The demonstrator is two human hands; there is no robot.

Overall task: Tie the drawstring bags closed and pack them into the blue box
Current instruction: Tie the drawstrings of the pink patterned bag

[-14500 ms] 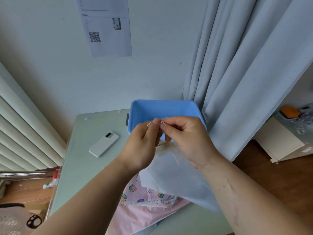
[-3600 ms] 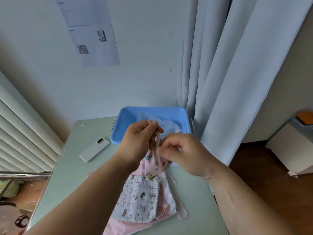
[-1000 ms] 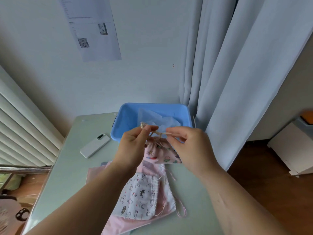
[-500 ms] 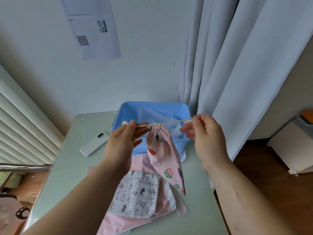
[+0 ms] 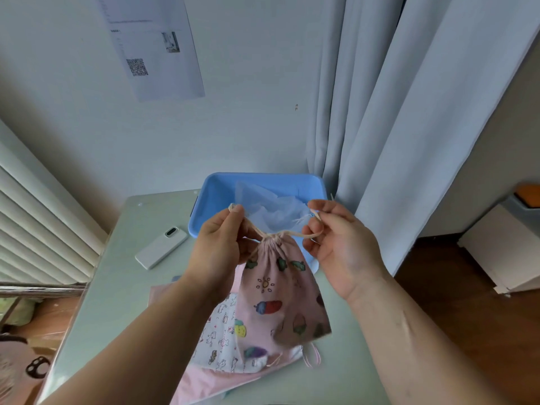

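Pale green table [image 5: 117, 287] against a white wall, grey curtain [image 5: 394, 112] on the right. Both forearms reach forward over it, hands raised and facing each other just in front of the blue box [image 5: 263, 181]. Left hand [image 5: 222, 247] pinches one end of the cord [image 5: 304, 235] between thumb and forefinger, up high. Right hand [image 5: 342, 244], palm turned inward with fingers curled, pinches the other end. Between them hangs the pink printed bag [image 5: 280, 296], neck gathered tight, dangling below the knuckles and above the table. Under it lie a cat-print bag [image 5: 219, 331] and pink cloth [image 5: 204, 381]. A white bag [image 5: 271, 209] sits inside the box. Phone [image 5: 161, 247] lies to the left.
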